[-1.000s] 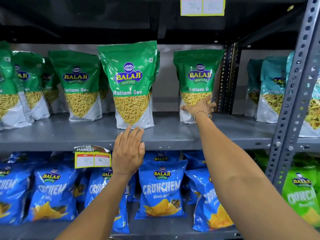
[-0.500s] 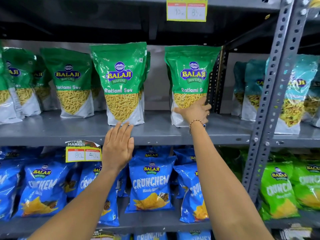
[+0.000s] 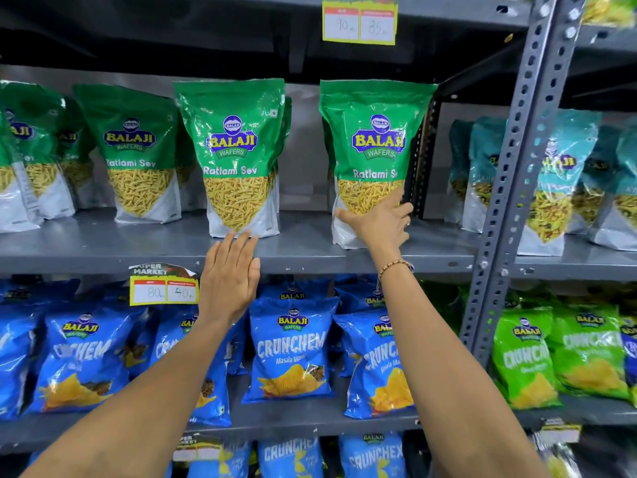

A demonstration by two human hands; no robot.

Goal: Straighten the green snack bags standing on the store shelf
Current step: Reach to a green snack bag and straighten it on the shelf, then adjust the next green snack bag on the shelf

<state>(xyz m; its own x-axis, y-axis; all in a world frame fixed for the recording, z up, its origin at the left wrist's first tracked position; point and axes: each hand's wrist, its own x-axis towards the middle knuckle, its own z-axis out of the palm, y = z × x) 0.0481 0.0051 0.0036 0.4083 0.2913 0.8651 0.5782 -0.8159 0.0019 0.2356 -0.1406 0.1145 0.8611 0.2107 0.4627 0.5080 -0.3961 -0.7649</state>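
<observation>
Head view: the right bag [image 3: 375, 143] now stands nearer the front edge of the shelf [image 3: 103, 250] than a second ago, upright and facing out, so it looks nearly squared. The right hand [image 3: 379, 222] grips its lower part, thumb across the front, fingers curled round the right side. The left hand [image 3: 229, 274], fingers straight and holding nothing, has stayed at the foot of the middle bag [image 3: 234, 150], which leans a little. A post [image 3: 517, 167] stands near on the right, limiting room there. Blue bags [image 3: 291, 346] fill the shelf below.

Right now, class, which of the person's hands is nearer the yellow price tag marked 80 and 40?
Left. The left hand is just right of the price tag, fingers straight. The right hand is farther right and higher, holding a green bag.
</observation>
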